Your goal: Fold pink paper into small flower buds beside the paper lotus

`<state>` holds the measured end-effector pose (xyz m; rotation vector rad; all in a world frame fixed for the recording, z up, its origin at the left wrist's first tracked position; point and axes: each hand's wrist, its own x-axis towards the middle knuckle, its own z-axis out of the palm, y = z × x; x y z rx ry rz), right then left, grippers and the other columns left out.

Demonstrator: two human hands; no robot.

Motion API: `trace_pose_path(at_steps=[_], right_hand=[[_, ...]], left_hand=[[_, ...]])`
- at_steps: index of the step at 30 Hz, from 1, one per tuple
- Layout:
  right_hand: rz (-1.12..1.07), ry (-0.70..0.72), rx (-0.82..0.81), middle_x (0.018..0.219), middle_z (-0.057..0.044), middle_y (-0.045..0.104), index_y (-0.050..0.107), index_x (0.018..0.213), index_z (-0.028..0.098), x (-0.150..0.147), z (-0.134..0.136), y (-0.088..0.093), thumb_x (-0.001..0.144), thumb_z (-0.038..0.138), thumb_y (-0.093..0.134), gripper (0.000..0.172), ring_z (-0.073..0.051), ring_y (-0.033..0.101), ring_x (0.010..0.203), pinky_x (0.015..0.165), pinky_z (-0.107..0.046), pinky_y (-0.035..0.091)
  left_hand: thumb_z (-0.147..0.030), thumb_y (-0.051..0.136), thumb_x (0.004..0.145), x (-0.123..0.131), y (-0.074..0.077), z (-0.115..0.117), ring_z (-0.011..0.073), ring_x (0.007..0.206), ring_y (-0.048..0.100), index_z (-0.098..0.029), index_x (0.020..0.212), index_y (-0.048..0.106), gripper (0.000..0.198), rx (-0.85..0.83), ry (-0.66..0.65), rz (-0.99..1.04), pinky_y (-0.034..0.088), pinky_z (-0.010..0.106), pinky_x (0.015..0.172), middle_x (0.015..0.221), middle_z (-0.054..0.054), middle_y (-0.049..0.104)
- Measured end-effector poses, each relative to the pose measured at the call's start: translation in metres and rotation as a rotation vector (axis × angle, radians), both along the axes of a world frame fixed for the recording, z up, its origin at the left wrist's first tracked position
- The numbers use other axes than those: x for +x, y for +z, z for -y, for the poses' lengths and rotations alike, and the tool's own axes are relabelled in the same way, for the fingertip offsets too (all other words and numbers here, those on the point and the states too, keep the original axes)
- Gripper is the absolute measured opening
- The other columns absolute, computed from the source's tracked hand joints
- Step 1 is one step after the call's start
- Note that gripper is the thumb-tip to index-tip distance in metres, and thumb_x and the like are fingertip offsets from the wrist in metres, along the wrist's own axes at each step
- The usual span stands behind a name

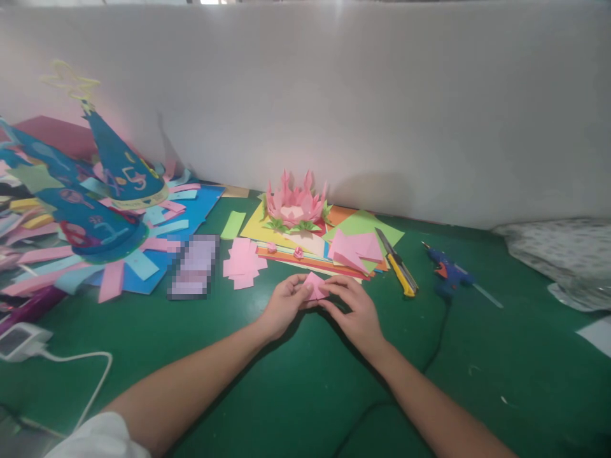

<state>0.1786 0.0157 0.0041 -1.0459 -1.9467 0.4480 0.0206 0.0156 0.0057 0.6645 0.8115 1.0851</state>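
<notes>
At the centre of the frame, the left hand (284, 306) and right hand (357, 312) each pinch 1 folded pink paper (316, 286) over the green table (296, 388). Its tip points toward the top of the frame, at the flower (294, 205). Its long axis slants from upper left to lower right.

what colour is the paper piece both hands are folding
Pink; the head view shows the paper piece pinched between the left hand and right hand.
</notes>
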Motion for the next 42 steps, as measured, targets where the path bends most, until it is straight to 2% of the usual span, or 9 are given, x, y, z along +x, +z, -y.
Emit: trace_pose_path(at_steps=[9,18,25,31,37,42], right_hand=[[-0.062,-0.027,-0.036,0.094,-0.004,0.063,0.068,0.089,0.025,-0.0005,-0.0001,0.0007,0.081,0.022,0.058,0.012,-0.019,0.059,0.089,0.081,-0.035,0.048],[-0.084,-0.059,-0.1,0.081,-0.003,0.062,0.067,0.079,0.023,0.0007,-0.0026,0.0013,0.08,0.023,0.06,0.007,-0.018,0.059,0.078,0.074,-0.032,0.047],[-0.073,-0.032,-0.084,0.081,-0.002,0.061,0.067,0.08,0.023,0.0001,-0.0018,0.0005,0.08,0.022,0.06,0.007,-0.017,0.058,0.077,0.071,-0.031,0.047],[-0.108,-0.057,-0.112,0.076,-0.002,0.062,0.062,0.073,0.021,-0.0019,0.0002,0.0027,0.081,0.024,0.057,0.009,-0.017,0.058,0.073,0.069,-0.03,0.047],[-0.147,-0.095,-0.16,0.074,-0.003,0.062,0.056,0.07,0.02,-0.0002,-0.0011,-0.0027,0.081,0.028,0.056,0.013,-0.017,0.058,0.069,0.067,-0.03,0.047],[-0.167,-0.112,-0.158,0.074,-0.002,0.062,0.055,0.069,0.02,-0.0003,-0.0012,-0.0043,0.079,0.025,0.058,0.012,-0.016,0.058,0.07,0.067,-0.029,0.047]], left_hand=[[-0.032,0.072,0.067,-0.0007,-0.0005,0.0003,0.0128,0.077,0.063,-0.011,0.092,0.063,0.034,-0.004,-0.001,0.01,0.048,0.031,0.083,0.087,0.006,0.067],[-0.033,0.072,0.065,0.0011,-0.0001,0.0021,0.0133,0.078,0.063,-0.011,0.091,0.063,0.035,0.027,0.017,-0.039,0.049,0.03,0.082,0.088,0.007,0.067],[-0.03,0.075,0.063,0.0012,0.001,0.0014,0.0111,0.072,0.063,-0.011,0.092,0.061,0.037,-0.017,0.026,-0.017,0.049,0.028,0.079,0.086,0.006,0.068],[-0.031,0.074,0.064,0.0017,0.0022,0.0027,0.0117,0.073,0.064,-0.01,0.087,0.062,0.033,0.004,0.013,-0.034,0.049,0.028,0.08,0.084,0.007,0.069],[-0.033,0.073,0.064,0.0017,0.002,0.0035,0.0126,0.072,0.064,-0.011,0.087,0.063,0.034,0.021,-0.01,-0.026,0.049,0.029,0.08,0.082,0.007,0.069],[-0.034,0.073,0.065,0.003,0.0008,0.004,0.0127,0.073,0.064,-0.011,0.088,0.063,0.034,0.017,0.0,-0.025,0.049,0.03,0.081,0.082,0.007,0.069]])
